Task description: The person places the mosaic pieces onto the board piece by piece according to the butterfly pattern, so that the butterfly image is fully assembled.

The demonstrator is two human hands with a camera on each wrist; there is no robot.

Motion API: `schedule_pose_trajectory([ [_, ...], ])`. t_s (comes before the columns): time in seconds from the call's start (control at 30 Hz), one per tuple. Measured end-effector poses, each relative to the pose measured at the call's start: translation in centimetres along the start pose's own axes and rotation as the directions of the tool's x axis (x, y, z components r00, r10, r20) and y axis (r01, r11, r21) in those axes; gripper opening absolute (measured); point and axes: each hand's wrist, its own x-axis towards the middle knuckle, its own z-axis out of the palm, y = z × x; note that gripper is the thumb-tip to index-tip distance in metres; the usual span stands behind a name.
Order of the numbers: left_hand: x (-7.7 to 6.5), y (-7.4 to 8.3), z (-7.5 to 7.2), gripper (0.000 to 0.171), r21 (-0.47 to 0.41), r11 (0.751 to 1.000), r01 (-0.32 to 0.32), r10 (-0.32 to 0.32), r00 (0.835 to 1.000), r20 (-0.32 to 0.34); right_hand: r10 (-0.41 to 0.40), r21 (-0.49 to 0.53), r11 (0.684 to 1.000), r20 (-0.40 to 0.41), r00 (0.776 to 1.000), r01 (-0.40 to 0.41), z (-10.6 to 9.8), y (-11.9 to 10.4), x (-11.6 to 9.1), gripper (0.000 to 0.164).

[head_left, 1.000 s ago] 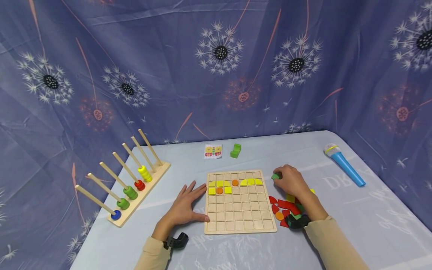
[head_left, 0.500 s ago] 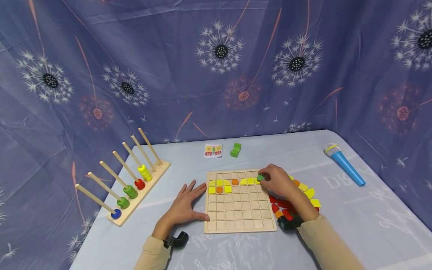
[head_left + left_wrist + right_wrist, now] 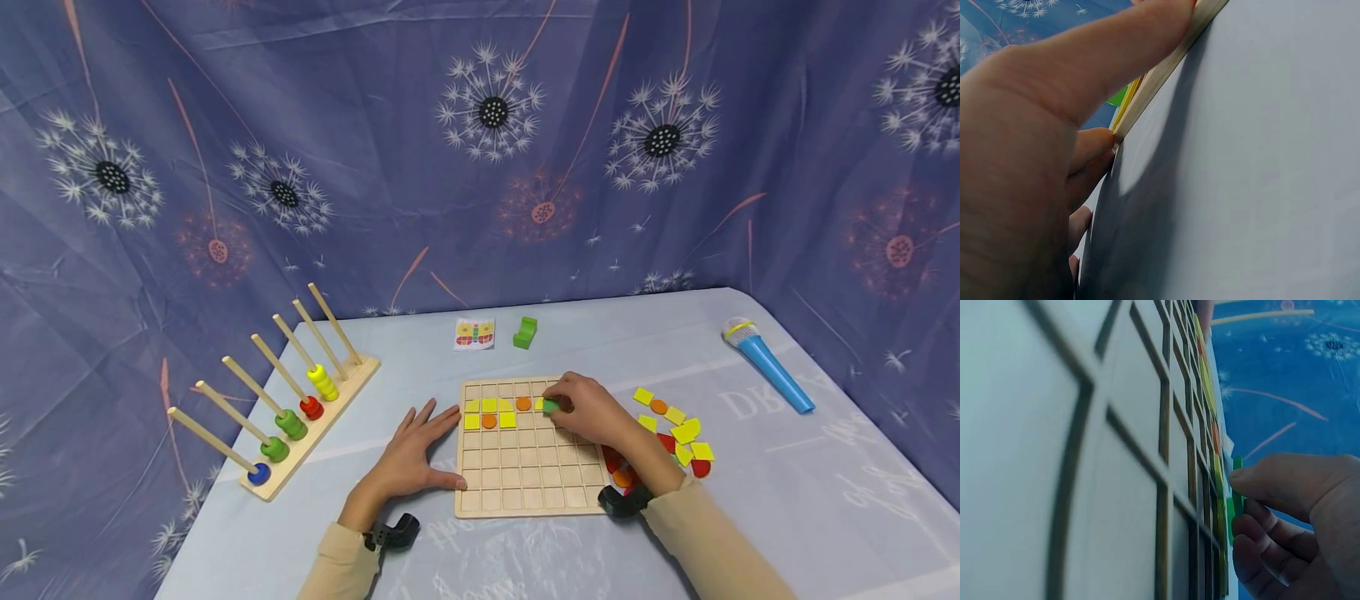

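A wooden grid board [image 3: 517,479] lies on the table, with yellow tiles and orange round tiles in its upper rows. At its left edge my left hand [image 3: 408,458] rests with fingers spread, the thumb touching the rim, which also shows in the left wrist view as a wooden edge [image 3: 1160,72]. Over the second row, right of the middle, my right hand [image 3: 592,408] pinches a green tile [image 3: 551,406] between thumb and fingers. In the right wrist view this green tile [image 3: 1238,465] stands edge-on, slightly off the grid. The hand covers the row's right end.
Yellow, red and orange tiles [image 3: 686,431] lie right of the board, partly under the right forearm. Behind the board are a butterfly picture card [image 3: 474,334] and a green block [image 3: 525,333]. A peg abacus [image 3: 307,425] stands left; a blue toy microphone [image 3: 768,362] lies far right.
My right hand has carried the green tile leftward from beside the board to over its second row, uncovering more yellow tiles on the table. My left hand stays in place.
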Motion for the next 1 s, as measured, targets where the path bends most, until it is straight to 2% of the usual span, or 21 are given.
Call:
schedule_pose_trajectory([
  [0.5, 0.0, 0.0, 0.1, 0.111, 0.004, 1.0, 0.006, -0.006, 1.0, 0.001, -0.096, -0.011, 0.995, 0.061, 0.993, 0.097, 1.8, -2.4, 0.9, 0.028],
  [0.8, 0.0, -0.2, 0.2, 0.11, 0.005, 1.0, 0.006, -0.006, 1.0, 0.002, -0.068, -0.016, 0.997, 0.08, 0.994, 0.069, 2.2, -3.3, 1.1, 0.027],
  [1.0, 0.0, -0.1, 0.2, 0.11, 0.002, 1.0, 0.01, -0.01, 1.0, 0.001, -0.063, -0.012, 0.998, 0.059, 0.996, 0.064, 2.2, -3.1, 1.0, 0.03],
])
